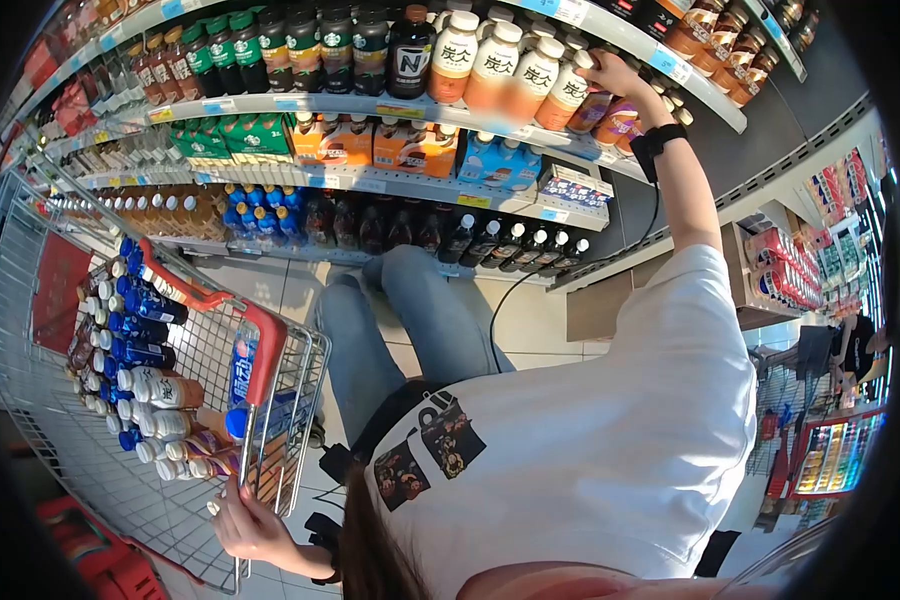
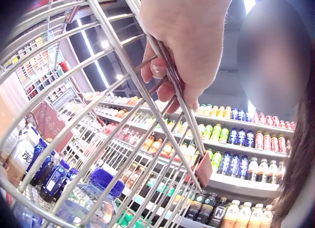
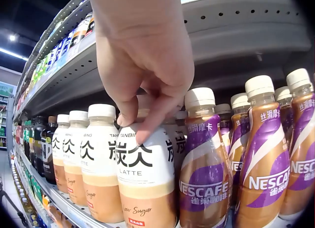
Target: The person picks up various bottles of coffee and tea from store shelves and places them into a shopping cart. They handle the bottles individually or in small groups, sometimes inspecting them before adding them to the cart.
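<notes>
On the upper shelf, my right hand (image 1: 610,75) grips the neck of a white-capped latte bottle (image 1: 567,95). In the right wrist view the fingers of the right hand (image 3: 147,65) curl round the top of that latte bottle (image 3: 145,179), which stands upright beside a purple-labelled coffee bottle (image 3: 204,174). My left hand (image 1: 253,525) holds the metal rim of the shopping cart (image 1: 305,370); in the left wrist view the left hand (image 2: 184,41) has its fingers wrapped round the cart's wire edge (image 2: 147,95).
Several bottles (image 1: 135,350) lie in the cart, with a large blue-capped bottle (image 2: 91,203) near its wire side. Boxed drinks (image 1: 410,147) and dark bottles (image 1: 490,245) fill the lower shelves. A wooden-sided stand (image 1: 610,300) is at the right.
</notes>
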`<state>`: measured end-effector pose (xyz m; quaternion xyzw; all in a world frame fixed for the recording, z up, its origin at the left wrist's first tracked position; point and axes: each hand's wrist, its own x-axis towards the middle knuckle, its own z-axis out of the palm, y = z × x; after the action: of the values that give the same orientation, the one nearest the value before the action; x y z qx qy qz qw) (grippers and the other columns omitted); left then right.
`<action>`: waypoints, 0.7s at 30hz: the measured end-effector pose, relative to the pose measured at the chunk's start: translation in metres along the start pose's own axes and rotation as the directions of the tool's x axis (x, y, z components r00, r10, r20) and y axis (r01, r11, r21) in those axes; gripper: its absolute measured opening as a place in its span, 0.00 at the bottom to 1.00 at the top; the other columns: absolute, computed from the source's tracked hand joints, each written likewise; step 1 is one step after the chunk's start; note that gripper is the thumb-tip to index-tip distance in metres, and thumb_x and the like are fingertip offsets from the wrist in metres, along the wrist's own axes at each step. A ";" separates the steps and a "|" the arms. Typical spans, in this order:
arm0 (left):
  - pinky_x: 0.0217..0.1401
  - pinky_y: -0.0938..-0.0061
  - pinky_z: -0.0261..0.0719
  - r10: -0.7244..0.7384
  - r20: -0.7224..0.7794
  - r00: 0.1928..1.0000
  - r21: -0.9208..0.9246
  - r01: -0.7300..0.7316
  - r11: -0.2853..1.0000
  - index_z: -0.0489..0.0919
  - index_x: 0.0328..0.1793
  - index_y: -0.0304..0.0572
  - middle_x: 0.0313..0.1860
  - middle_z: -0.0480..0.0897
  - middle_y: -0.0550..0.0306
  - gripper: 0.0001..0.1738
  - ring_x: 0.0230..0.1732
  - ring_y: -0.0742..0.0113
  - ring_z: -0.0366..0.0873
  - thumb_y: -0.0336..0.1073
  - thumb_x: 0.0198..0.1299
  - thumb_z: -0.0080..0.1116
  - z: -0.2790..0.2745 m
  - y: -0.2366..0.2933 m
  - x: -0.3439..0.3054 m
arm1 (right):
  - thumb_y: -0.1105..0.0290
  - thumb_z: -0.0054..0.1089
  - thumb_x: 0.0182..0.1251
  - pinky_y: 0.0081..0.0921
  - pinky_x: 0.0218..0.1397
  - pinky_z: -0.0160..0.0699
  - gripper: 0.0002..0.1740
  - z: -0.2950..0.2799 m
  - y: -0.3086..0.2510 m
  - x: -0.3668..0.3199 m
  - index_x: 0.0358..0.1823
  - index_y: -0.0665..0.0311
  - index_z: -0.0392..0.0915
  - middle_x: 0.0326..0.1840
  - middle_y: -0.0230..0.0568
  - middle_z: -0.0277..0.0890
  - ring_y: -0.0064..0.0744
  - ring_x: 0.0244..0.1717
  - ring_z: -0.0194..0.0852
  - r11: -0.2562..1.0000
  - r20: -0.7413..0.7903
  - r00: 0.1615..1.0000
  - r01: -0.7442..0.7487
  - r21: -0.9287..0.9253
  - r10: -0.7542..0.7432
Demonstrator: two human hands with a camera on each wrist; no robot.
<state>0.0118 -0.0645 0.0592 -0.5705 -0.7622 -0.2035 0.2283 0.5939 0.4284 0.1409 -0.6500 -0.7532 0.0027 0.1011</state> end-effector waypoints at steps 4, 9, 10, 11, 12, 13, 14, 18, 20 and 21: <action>0.26 0.67 0.67 -0.012 0.012 1.000 0.005 0.012 1.000 0.82 0.39 0.39 0.25 0.80 0.54 0.11 0.21 0.56 0.72 0.38 0.63 0.53 0.000 0.001 0.000 | 0.57 0.65 0.58 0.24 0.39 0.79 0.38 -0.003 -0.008 -0.001 0.61 0.77 0.61 0.43 0.49 0.76 0.28 0.39 0.75 0.971 0.074 0.988 -0.145 0.188 0.134; 0.27 0.67 0.68 0.048 -0.046 0.998 -0.018 -0.049 0.999 0.82 0.40 0.39 0.23 0.78 0.56 0.11 0.21 0.57 0.72 0.38 0.62 0.54 0.003 0.002 0.003 | 0.46 0.65 0.52 0.40 0.46 0.75 0.37 -0.003 -0.015 -0.013 0.49 0.74 0.68 0.42 0.60 0.76 0.56 0.44 0.76 0.991 -0.034 0.993 -0.113 -0.074 0.111; 0.27 0.67 0.68 0.050 -0.059 0.997 -0.012 -0.051 0.999 0.82 0.41 0.39 0.23 0.78 0.56 0.11 0.21 0.57 0.72 0.38 0.62 0.54 0.002 0.003 0.004 | 0.45 0.62 0.54 0.41 0.45 0.74 0.35 0.001 -0.013 -0.014 0.48 0.72 0.68 0.43 0.58 0.76 0.55 0.45 0.76 0.976 -0.021 0.979 -0.204 -0.079 0.202; 0.27 0.67 0.67 0.050 -0.061 0.997 -0.021 -0.051 0.998 0.82 0.41 0.39 0.23 0.77 0.56 0.12 0.21 0.57 0.72 0.39 0.62 0.54 0.002 0.003 0.005 | 0.46 0.58 0.58 0.42 0.42 0.75 0.33 0.000 -0.031 -0.027 0.47 0.73 0.70 0.43 0.59 0.76 0.55 0.44 0.76 0.944 -0.100 0.992 -0.109 -0.311 0.081; 0.26 0.67 0.67 0.018 0.015 1.000 -0.007 -0.018 1.000 0.81 0.42 0.40 0.23 0.77 0.57 0.12 0.21 0.58 0.72 0.39 0.62 0.54 -0.001 0.004 0.005 | 0.47 0.54 0.61 0.43 0.38 0.75 0.30 0.005 -0.025 -0.029 0.45 0.72 0.73 0.36 0.59 0.77 0.54 0.37 0.78 0.903 -0.038 0.997 0.048 -0.427 -0.071; 0.26 0.67 0.66 0.046 -0.074 0.996 -0.026 -0.048 0.998 0.81 0.41 0.41 0.22 0.77 0.57 0.11 0.21 0.58 0.72 0.40 0.62 0.54 0.002 0.006 0.010 | 0.49 0.52 0.63 0.43 0.35 0.75 0.26 0.002 -0.057 -0.046 0.45 0.69 0.75 0.27 0.57 0.77 0.52 0.31 0.78 0.903 -0.074 0.991 0.067 -0.424 -0.109; 0.26 0.67 0.66 0.014 -0.027 1.000 -0.028 -0.015 0.999 0.81 0.40 0.43 0.22 0.76 0.59 0.10 0.21 0.59 0.72 0.40 0.60 0.56 0.000 0.007 0.010 | 0.48 0.54 0.61 0.38 0.36 0.75 0.25 0.013 -0.053 -0.036 0.34 0.67 0.80 0.24 0.56 0.76 0.50 0.28 0.78 0.872 -0.025 0.999 -0.047 -0.488 0.040; 0.28 0.69 0.68 -0.026 -0.021 0.999 -0.040 0.025 0.999 0.82 0.40 0.44 0.24 0.78 0.57 0.09 0.23 0.59 0.75 0.38 0.55 0.60 -0.003 0.008 0.009 | 0.62 0.56 0.64 0.28 0.34 0.73 0.17 -0.002 -0.197 -0.081 0.45 0.69 0.72 0.29 0.41 0.76 0.32 0.28 0.74 0.905 0.373 0.848 0.252 0.342 -0.376; 0.27 0.70 0.67 -0.037 -0.038 0.999 -0.060 0.034 0.998 0.82 0.40 0.45 0.23 0.78 0.59 0.09 0.22 0.61 0.74 0.38 0.53 0.62 -0.003 0.009 0.011 | 0.66 0.55 0.64 0.24 0.40 0.72 0.14 -0.025 -0.267 -0.087 0.47 0.68 0.71 0.35 0.40 0.75 0.26 0.35 0.73 0.802 0.520 0.610 0.455 0.388 -0.598; 0.26 0.70 0.66 -0.034 -0.046 0.998 -0.061 0.031 0.998 0.82 0.39 0.45 0.22 0.77 0.59 0.10 0.21 0.62 0.73 0.37 0.51 0.64 -0.003 0.009 0.010 | 0.66 0.56 0.64 0.25 0.41 0.72 0.15 -0.033 -0.299 -0.092 0.47 0.68 0.71 0.35 0.40 0.75 0.27 0.36 0.73 0.762 0.488 0.585 0.511 0.398 -0.648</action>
<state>0.0187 -0.0556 0.0679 -0.5597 -0.7593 -0.2435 0.2258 0.3187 0.2873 0.2001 -0.3158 -0.9103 0.2561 -0.0776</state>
